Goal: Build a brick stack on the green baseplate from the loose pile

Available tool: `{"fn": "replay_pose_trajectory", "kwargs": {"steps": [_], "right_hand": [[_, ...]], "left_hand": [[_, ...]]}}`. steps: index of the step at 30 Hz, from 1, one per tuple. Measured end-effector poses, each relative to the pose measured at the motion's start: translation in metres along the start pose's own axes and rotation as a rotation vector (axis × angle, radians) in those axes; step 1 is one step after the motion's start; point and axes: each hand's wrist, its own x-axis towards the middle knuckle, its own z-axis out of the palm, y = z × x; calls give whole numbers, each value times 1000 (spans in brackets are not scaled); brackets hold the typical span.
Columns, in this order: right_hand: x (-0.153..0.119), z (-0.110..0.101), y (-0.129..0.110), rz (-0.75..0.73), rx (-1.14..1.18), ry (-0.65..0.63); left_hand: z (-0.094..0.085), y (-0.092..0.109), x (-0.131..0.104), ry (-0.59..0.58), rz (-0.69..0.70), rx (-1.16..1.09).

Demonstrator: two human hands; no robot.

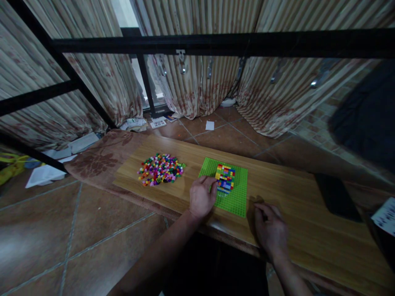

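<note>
My left hand (202, 196) is over the left part of a green studded baseplate (239, 201), fingers closed in a pinch at the left edge of a block of small multicoloured toy bricks (226, 176). What sits between those fingertips, if anything, is too small to make out. Blue bricks form the near rows of that block. To the right of the baseplate, my right hand (271, 228) rests at the table top with its fingers curled together. Whatever the right fingers may hold is hidden.
A pile of loose coloured bricks (160, 169) lies on the wooden table (293, 193) to the left. A dark flat object (336, 197) is at the right end. Black metal bars (197, 45) cross in front of the curtains. Papers (210, 125) lie on the tiled floor.
</note>
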Motion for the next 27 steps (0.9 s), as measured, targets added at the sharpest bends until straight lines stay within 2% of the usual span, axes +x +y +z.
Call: {"fn": "replay_pose_trajectory", "kwargs": {"steps": [6,13,18,22,27], "right_hand": [[0,0,-1,23,-25,-14],[0,-2,-3,25,-19,-18],[0,-1,-1,19,-26,-12],[0,0,0,0,-24,-2],[0,0,-1,-13,-31,4]], "left_hand": [[-4,3,2,1,-30,-39],[-1,3,8,46,-213,-136],[0,3,13,52,-290,-175],[0,6,15,48,-309,-166],[1,7,16,58,-267,-127]]}}
